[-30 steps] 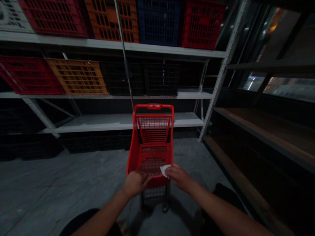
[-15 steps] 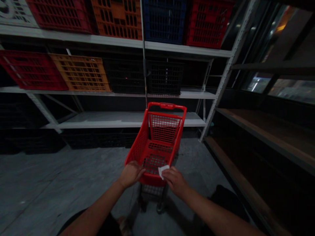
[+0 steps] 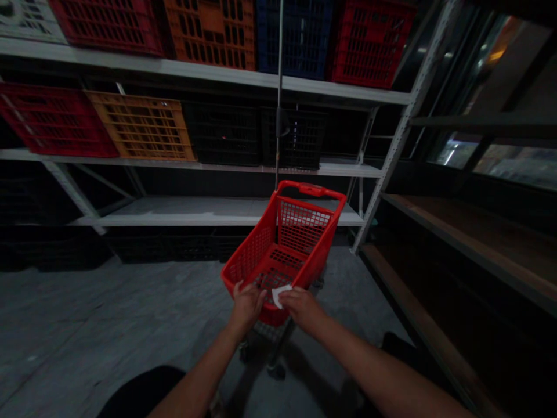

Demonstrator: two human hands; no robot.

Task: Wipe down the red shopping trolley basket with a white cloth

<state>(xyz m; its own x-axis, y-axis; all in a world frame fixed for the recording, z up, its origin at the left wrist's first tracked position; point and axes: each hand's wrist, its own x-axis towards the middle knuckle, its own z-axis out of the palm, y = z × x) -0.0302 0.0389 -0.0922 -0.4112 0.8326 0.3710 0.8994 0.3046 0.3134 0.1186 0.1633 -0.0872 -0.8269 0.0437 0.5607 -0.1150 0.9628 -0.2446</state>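
Observation:
A small red plastic shopping cart [image 3: 317, 252] stands in front of me, with its near end toward me and its handle at the far end. My left hand [image 3: 248, 305] is closed over the near rim, on the left side. Pinched in my right hand [image 3: 300, 305] is a white piece of paper or cloth [image 3: 279, 295], held at the right of the same rim; the material cannot be told for certain. That hand also appears to rest on the cart's edge. A thin metal pole [image 3: 279, 93] rises from the handle's left corner.
White metal shelving [image 3: 187, 212] spans the back, bearing a yellow crate [image 3: 143, 128], a red crate [image 3: 56, 122], a blue crate [image 3: 293, 40] and several others. Brown shelves [image 3: 470, 232] line the right side. Grey concrete floor [image 3: 108, 325] lies below.
The cart has turned, its handle end and pole swinging to the right. My left hand has shifted right along with the near rim, and the white piece has moved slightly left and up.

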